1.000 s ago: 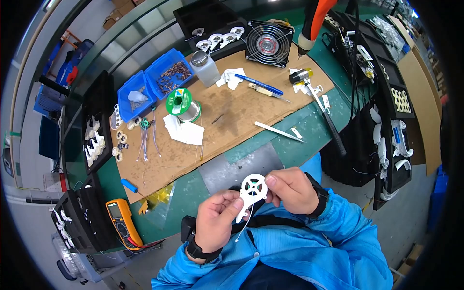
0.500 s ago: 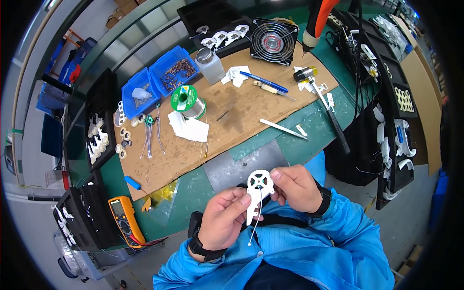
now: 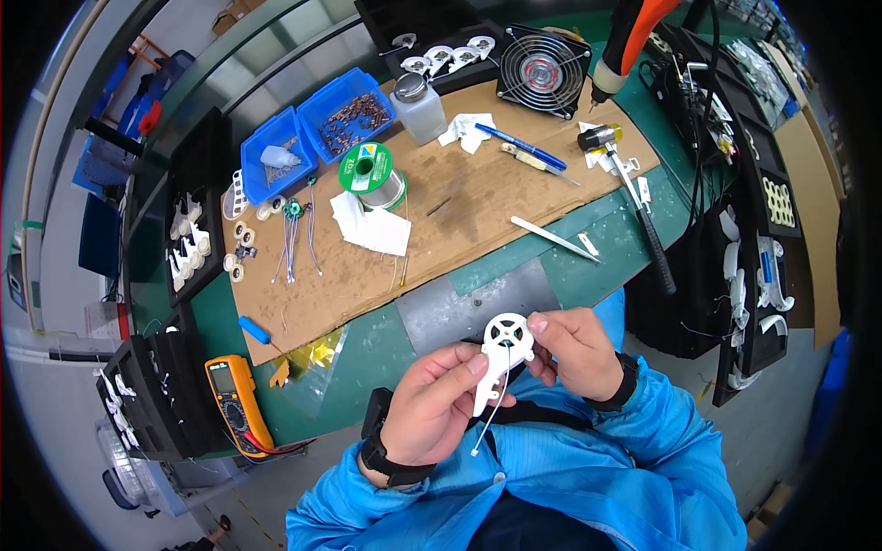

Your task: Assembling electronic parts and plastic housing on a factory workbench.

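Observation:
Between both hands, in front of my body, is a white plastic bracket (image 3: 489, 377) with a round spoked ring at its top and a tapering arm below. My left hand (image 3: 435, 400) pinches the arm from the left, thumb on top. My right hand (image 3: 578, 354) grips the right edge of the ring between thumb and fingers. A thin white cable (image 3: 493, 415) hangs from the ring's hub and ends in a small connector. Both wrists wear black straps. Just beyond the hands, a dark grey metal plate (image 3: 432, 312) lies at the bench's near edge.
A cardboard sheet (image 3: 367, 294) covers the green bench, bearing a solder spool (image 3: 377, 180), blue bins (image 3: 277, 188), a bottle (image 3: 423, 119) and a blue pen (image 3: 520, 148). A hammer (image 3: 643, 207) lies right, below an orange-and-black power tool (image 3: 632, 41). A fan (image 3: 544, 75) stands behind; a multimeter (image 3: 238, 404) sits left.
Both hands and the bracket have shifted slightly right and up in the picture. The bench has shifted right in view too. My hold on the bracket looks the same.

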Demonstrator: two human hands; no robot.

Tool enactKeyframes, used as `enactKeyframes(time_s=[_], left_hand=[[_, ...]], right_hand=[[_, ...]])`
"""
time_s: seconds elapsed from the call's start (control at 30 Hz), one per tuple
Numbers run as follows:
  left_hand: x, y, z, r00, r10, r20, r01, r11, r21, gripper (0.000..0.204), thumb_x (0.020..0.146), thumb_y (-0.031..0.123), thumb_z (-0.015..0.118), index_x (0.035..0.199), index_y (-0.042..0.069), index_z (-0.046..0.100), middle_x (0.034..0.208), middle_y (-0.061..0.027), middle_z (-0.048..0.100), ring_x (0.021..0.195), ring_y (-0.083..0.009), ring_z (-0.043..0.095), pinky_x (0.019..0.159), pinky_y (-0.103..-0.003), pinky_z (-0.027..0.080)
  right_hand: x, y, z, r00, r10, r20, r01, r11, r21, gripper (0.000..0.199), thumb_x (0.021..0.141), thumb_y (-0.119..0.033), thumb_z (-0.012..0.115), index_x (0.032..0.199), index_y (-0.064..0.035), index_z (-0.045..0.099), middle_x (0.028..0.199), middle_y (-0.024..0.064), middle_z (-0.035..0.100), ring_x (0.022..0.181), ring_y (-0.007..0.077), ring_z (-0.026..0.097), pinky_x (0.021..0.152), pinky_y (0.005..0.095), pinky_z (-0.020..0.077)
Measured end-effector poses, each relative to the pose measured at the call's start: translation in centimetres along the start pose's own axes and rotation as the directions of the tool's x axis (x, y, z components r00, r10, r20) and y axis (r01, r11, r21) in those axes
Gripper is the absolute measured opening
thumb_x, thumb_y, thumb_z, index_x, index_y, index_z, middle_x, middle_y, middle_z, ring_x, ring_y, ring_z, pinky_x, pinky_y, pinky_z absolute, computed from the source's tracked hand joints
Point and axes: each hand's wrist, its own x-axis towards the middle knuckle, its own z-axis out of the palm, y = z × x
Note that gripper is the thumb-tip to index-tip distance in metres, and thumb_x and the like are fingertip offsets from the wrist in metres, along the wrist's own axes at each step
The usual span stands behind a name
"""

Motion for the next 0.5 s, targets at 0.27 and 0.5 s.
enactKeyframes(time_s=[0.27, 0.5], left_hand=[[-0.1, -0.6, -1.0, 0.989, 0.150, -0.005, -0.142, 0.949, 0.282, 0.021, 0.104, 0.013, 0.057, 0.117, -0.004, 0.059, 0.105, -0.0173, 0.069, 0.087, -0.0263, 0.072, 0.077, -0.038, 0.059], [-0.4, -0.7, -1.2, 0.967, 0.253, 0.031, -0.248, 0.912, 0.328, 0.019, 0.103, 0.009, 0.059, 0.115, -0.006, 0.061, 0.102, -0.0172, 0.069, 0.083, -0.0231, 0.070, 0.072, -0.034, 0.055]], right_hand=[[-0.2, -0.5, 0.0, 0.988, -0.148, 0.038, 0.153, 0.966, -0.207, 0.040, 0.108, -0.025, 0.048, 0.085, 0.0029, 0.066, 0.071, 0.0053, 0.065, 0.058, 0.0101, 0.059, 0.054, 0.0260, 0.0464], [-0.4, -0.8, 0.2, 0.937, -0.338, 0.087, 0.349, 0.887, -0.302, 0.032, 0.106, -0.020, 0.053, 0.086, 0.0015, 0.067, 0.070, 0.0094, 0.064, 0.057, 0.0194, 0.059, 0.056, 0.0333, 0.0467]])
